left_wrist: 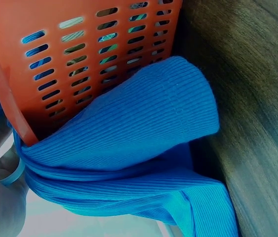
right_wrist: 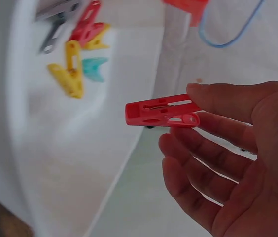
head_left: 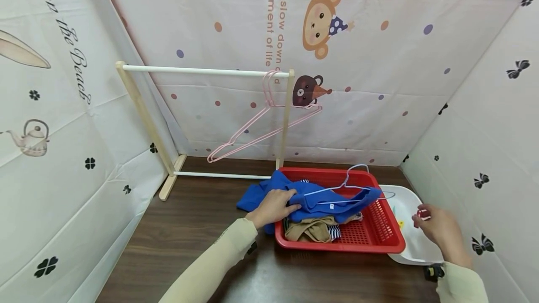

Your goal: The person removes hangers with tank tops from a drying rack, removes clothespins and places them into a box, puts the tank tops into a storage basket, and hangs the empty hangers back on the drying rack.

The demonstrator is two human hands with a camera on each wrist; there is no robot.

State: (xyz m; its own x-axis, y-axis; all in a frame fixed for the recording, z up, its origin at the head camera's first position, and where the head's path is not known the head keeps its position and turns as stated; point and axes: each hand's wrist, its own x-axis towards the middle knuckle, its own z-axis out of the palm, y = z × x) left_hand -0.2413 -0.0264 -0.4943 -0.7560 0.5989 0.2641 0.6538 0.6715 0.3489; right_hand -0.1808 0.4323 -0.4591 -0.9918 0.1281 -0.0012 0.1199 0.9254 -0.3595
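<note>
A blue ribbed knit top lies over the red basket, with its sleeves hanging down outside the left end. In it is a light blue hanger, whose hook points up. My left hand grips the top at its left shoulder, thumb and fingers around the cloth and the hanger's end. Over the white tray, my right hand pinches a red clothespin between thumb and forefinger by its handle end. The pin's tip points away from the palm.
Several coloured clothespins lie in the tray. Tan shorts and striped cloth are in the basket. Behind stands a drying rack with pink hangers on its right end. Printed sheets wall the wooden table.
</note>
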